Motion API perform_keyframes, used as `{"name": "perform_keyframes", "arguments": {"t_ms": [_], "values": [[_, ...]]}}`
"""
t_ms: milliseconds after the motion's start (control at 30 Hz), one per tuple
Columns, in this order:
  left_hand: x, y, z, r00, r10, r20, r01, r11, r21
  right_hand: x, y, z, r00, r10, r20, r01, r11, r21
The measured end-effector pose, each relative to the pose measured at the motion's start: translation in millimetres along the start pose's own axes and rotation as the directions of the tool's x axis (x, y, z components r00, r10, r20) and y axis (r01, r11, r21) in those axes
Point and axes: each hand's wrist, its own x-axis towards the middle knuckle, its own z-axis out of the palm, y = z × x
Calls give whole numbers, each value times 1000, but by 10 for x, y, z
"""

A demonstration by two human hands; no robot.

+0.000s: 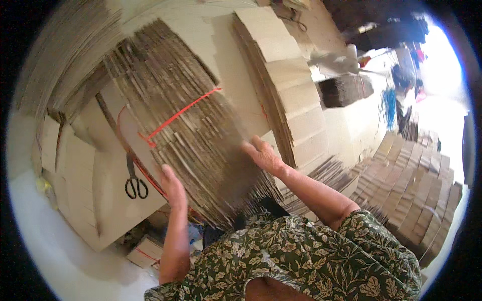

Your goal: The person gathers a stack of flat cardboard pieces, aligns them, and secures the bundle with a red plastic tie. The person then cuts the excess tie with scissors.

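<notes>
A long bundle of flat cardboard pieces point(196, 140), packed edge-up, lies slanted in front of me. A red strap point(183, 115) runs across its top. My left hand point(174, 188) presses against the bundle's left side, thumb up and the other fingers mostly hidden. On the opposite side, my right hand point(265, 155) grips the edge with bent fingers. The bundle is held between both hands, and its near end, blurred, reaches my body. Black-handled scissors point(134, 181) rest on the table point(113, 195) left of my left hand.
Right of the bundle stands a long row of stacked cardboard point(296, 85). Another cardboard pile point(411, 185) fills the right side. Large stacks point(65, 65) stand at far left. A smaller dark bundle point(346, 91) and blue strands point(388, 108) are farther right.
</notes>
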Motion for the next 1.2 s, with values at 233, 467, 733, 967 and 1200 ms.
{"name": "perform_keyframes", "arguments": {"t_ms": [233,467,733,967,1200], "values": [[-416,1204,762,404,717,569,-914,340,220,211,728,-71,961,-275,-5,272,947,172],[-447,1057,1505,158,600,784,-987,74,143,973,1395,-81,995,37,91,-84,804,589],[-504,1046,1374,163,645,747,-982,37,183,2161,1206,445,781,603,162,-394,276,877],[-495,1020,1304,194,641,742,-978,71,195,2121,1269,362,962,271,5,-224,804,-551],[-511,1060,1335,159,657,737,-987,107,118,1267,1944,108,882,304,-361,-205,936,287]]}}
